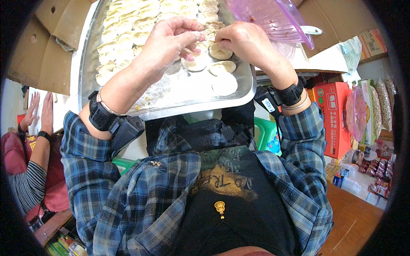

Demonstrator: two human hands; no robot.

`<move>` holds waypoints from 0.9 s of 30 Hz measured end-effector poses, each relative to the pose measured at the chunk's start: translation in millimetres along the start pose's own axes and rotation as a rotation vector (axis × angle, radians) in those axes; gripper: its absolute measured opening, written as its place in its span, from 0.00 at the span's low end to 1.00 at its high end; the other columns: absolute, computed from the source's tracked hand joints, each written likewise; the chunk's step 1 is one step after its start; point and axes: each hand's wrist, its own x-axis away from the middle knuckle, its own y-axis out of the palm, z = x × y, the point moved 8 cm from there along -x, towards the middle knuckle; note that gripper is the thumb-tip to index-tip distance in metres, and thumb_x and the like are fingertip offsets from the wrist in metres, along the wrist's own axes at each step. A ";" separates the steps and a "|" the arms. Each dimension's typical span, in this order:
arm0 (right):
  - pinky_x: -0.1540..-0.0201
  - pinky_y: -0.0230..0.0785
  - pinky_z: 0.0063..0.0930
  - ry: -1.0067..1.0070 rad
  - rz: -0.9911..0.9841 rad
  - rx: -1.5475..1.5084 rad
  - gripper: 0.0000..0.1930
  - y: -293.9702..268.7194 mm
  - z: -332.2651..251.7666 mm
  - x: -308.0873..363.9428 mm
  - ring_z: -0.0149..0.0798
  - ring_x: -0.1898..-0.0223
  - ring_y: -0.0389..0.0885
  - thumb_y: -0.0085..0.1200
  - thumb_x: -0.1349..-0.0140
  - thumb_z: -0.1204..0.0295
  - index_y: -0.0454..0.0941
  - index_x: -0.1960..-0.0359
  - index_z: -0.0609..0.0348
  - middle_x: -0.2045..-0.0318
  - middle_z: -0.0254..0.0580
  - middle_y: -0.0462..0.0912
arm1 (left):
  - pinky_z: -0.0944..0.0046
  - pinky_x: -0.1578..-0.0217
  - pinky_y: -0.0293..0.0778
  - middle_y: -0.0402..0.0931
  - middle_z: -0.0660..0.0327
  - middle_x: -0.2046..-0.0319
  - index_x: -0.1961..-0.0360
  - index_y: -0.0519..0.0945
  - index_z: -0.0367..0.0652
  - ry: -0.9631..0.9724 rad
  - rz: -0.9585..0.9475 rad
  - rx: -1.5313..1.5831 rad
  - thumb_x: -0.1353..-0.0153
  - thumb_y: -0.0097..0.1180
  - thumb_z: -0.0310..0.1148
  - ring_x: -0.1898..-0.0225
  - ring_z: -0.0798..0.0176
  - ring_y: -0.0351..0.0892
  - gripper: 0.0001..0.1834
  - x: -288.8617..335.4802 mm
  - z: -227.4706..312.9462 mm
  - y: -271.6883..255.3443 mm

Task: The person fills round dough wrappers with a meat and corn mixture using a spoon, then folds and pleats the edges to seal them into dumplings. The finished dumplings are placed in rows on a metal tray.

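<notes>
My left hand [174, 39], dusted with flour, hovers over the metal tray [160, 112] with its fingers apart and nothing in them. Closer to the tray's right side, my right hand [242, 37] is closed, its fingertips pinching the edge of a dumpling [221, 53]. Just below that lies a folded dumpling [222, 68], then a flat round dough wrapper [224, 85]. Another pale dough round [194, 64] sits under my left fingers, partly hidden. Rows of pleated dumplings [145, 24] fill the far part of the tray. Loose flour covers its near part.
Right of the tray's far end leans a purple plastic basket [269, 19] with a white handle [311, 30] beside it. Cardboard [36, 55] stands at the left. A co-worker's hands [40, 113] rest on a white surface there. A red box [332, 119] stands at the right.
</notes>
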 end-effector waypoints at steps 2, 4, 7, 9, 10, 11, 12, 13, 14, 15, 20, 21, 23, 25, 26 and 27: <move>0.66 0.73 0.38 0.031 0.015 -0.042 0.06 -0.6 2.8 0.7 0.48 0.68 0.82 0.57 0.47 0.72 0.83 0.68 0.56 0.74 0.46 0.82 | 0.73 0.68 0.75 0.81 0.61 0.62 0.54 0.76 0.39 -0.011 0.000 -0.001 0.38 0.52 0.31 0.67 0.73 0.78 0.13 0.1 -1.3 0.2; 0.66 0.73 0.39 0.068 0.012 -0.085 0.06 0.9 6.2 1.0 0.48 0.68 0.82 0.57 0.48 0.71 0.82 0.68 0.55 0.74 0.46 0.82 | 0.73 0.68 0.75 0.81 0.61 0.62 0.54 0.76 0.39 -0.015 -0.005 -0.011 0.39 0.52 0.31 0.68 0.73 0.77 0.13 -0.8 -2.6 0.9; 0.65 0.72 0.41 0.086 0.000 -0.147 0.06 2.4 10.1 0.6 0.49 0.67 0.82 0.56 0.49 0.70 0.82 0.69 0.52 0.75 0.45 0.82 | 0.74 0.69 0.74 0.81 0.61 0.62 0.54 0.76 0.39 -0.023 -0.027 -0.024 0.39 0.53 0.32 0.68 0.73 0.77 0.13 -2.5 -6.3 2.9; 0.65 0.72 0.40 0.078 -0.001 -0.169 0.06 2.5 10.4 0.2 0.48 0.67 0.82 0.56 0.48 0.70 0.82 0.69 0.52 0.74 0.44 0.82 | 0.74 0.70 0.72 0.81 0.62 0.63 0.55 0.76 0.39 -0.036 -0.052 -0.046 0.40 0.54 0.32 0.69 0.74 0.77 0.13 -3.2 -9.6 3.8; 0.64 0.72 0.40 0.066 -0.001 -0.170 0.06 2.0 10.2 0.2 0.48 0.67 0.82 0.56 0.48 0.70 0.82 0.69 0.52 0.74 0.43 0.82 | 0.74 0.70 0.72 0.81 0.62 0.63 0.55 0.76 0.39 -0.040 -0.059 -0.043 0.40 0.54 0.32 0.69 0.74 0.76 0.13 -3.5 -10.9 3.8; 0.64 0.72 0.40 0.069 -0.017 -0.165 0.06 3.6 10.8 0.0 0.48 0.67 0.82 0.56 0.48 0.70 0.82 0.69 0.51 0.74 0.43 0.82 | 0.74 0.70 0.71 0.81 0.62 0.64 0.55 0.76 0.40 -0.041 -0.065 -0.045 0.40 0.55 0.33 0.69 0.74 0.76 0.13 -4.0 -12.1 3.7; 0.64 0.72 0.40 0.057 -0.012 -0.163 0.06 3.4 10.2 0.5 0.48 0.67 0.82 0.56 0.48 0.70 0.82 0.69 0.51 0.74 0.42 0.82 | 0.74 0.71 0.70 0.81 0.63 0.64 0.55 0.77 0.40 -0.041 -0.072 -0.047 0.40 0.55 0.33 0.69 0.74 0.76 0.13 -4.4 -13.3 4.4; 0.63 0.72 0.40 0.054 -0.030 -0.140 0.06 5.2 10.0 0.8 0.48 0.67 0.82 0.56 0.47 0.70 0.82 0.68 0.51 0.74 0.43 0.82 | 0.75 0.71 0.70 0.81 0.63 0.64 0.55 0.77 0.40 -0.040 -0.072 -0.066 0.40 0.55 0.33 0.69 0.74 0.76 0.13 -4.9 -14.0 4.0; 0.63 0.72 0.40 0.036 -0.024 -0.121 0.06 5.8 8.4 0.2 0.48 0.67 0.82 0.56 0.47 0.69 0.83 0.68 0.50 0.74 0.43 0.82 | 0.75 0.71 0.70 0.81 0.63 0.65 0.55 0.77 0.40 -0.040 -0.074 -0.086 0.40 0.55 0.33 0.69 0.75 0.76 0.13 -5.3 -14.7 3.8; 0.62 0.73 0.40 0.016 -0.014 -0.101 0.07 5.0 7.1 0.2 0.48 0.66 0.82 0.55 0.47 0.69 0.83 0.67 0.50 0.74 0.43 0.82 | 0.75 0.71 0.70 0.81 0.63 0.65 0.56 0.77 0.40 -0.040 -0.075 -0.108 0.40 0.55 0.34 0.70 0.75 0.76 0.13 -5.6 -15.1 3.8; 0.66 0.73 0.30 0.056 0.310 -0.280 0.08 -27.6 14.0 15.5 0.40 0.69 0.82 0.57 0.42 0.72 0.82 0.62 0.57 0.71 0.43 0.83 | 0.73 0.72 0.73 0.79 0.61 0.67 0.56 0.77 0.37 -0.027 -0.056 -0.132 0.39 0.55 0.30 0.71 0.72 0.77 0.11 -7.7 -14.9 0.4; 0.66 0.73 0.29 0.102 0.348 -0.302 0.08 -34.3 19.0 23.7 0.38 0.69 0.82 0.57 0.41 0.72 0.82 0.61 0.57 0.71 0.43 0.83 | 0.73 0.72 0.73 0.79 0.61 0.67 0.56 0.77 0.37 -0.020 -0.050 -0.148 0.39 0.55 0.30 0.70 0.72 0.77 0.11 -8.3 -14.3 -1.1; 0.68 0.73 0.25 0.115 0.451 -0.299 0.07 -49.8 17.6 48.3 0.36 0.70 0.82 0.58 0.41 0.73 0.83 0.61 0.58 0.71 0.42 0.83 | 0.74 0.72 0.73 0.80 0.62 0.67 0.57 0.78 0.37 0.021 -0.035 -0.188 0.39 0.55 0.30 0.70 0.73 0.76 0.11 -9.2 -10.6 -3.6; 0.68 0.73 0.26 0.206 0.552 -0.382 0.07 -59.2 20.8 77.8 0.39 0.72 0.82 0.59 0.44 0.72 0.83 0.63 0.57 0.72 0.43 0.83 | 0.73 0.70 0.73 0.80 0.62 0.67 0.58 0.79 0.37 0.040 -0.038 -0.260 0.39 0.55 0.31 0.69 0.73 0.77 0.11 -11.7 -6.5 -5.5; 0.68 0.72 0.24 0.264 0.551 -0.419 0.07 -59.2 22.5 92.5 0.35 0.71 0.82 0.58 0.41 0.73 0.83 0.62 0.60 0.72 0.42 0.83 | 0.72 0.69 0.74 0.80 0.61 0.67 0.58 0.80 0.37 0.041 -0.046 -0.309 0.39 0.55 0.31 0.68 0.72 0.77 0.10 -13.3 -4.2 -6.4; 0.68 0.72 0.22 0.321 0.549 -0.457 0.08 -57.4 23.2 107.0 0.31 0.70 0.81 0.57 0.39 0.74 0.82 0.61 0.62 0.71 0.40 0.83 | 0.71 0.68 0.74 0.81 0.61 0.67 0.59 0.80 0.37 0.042 -0.053 -0.359 0.39 0.55 0.31 0.68 0.71 0.78 0.10 -15.1 -2.1 -6.2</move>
